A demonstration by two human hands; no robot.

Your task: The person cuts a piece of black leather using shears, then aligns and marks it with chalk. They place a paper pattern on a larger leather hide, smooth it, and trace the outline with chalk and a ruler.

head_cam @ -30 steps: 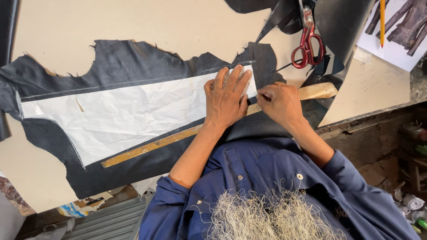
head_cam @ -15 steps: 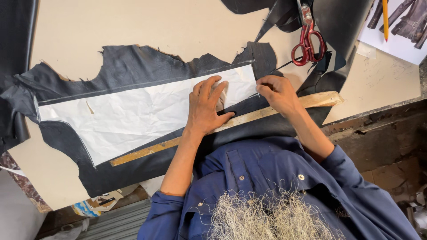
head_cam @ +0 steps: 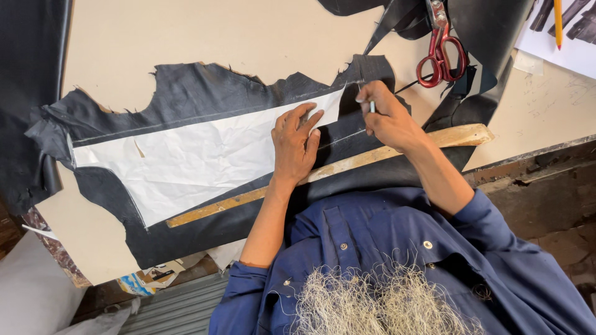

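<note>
A pale worktable point(head_cam: 205, 31) fills most of the view, and on it lies a ragged piece of black leather point(head_cam: 205, 102) spread flat. A long white paper pattern point(head_cam: 192, 161) rests on the leather, running from the left side up to the right, with a wooden ruler point(head_cam: 347, 164) lying along its lower edge and reaching past it to the right. The left hand point(head_cam: 295, 146) presses flat, fingers spread, on the right end of the paper, holding it down without gripping anything. The right hand point(head_cam: 388, 118) sits just beyond the paper's right tip, fingers pinched tight round a thin silver pen point(head_cam: 372, 107) whose point meets the leather beside the paper's edge. Red-handled scissors point(head_cam: 441, 53) lie well apart, near the top right, and a yellow pencil point(head_cam: 557, 23) lies on a sheet in the corner.
</note>
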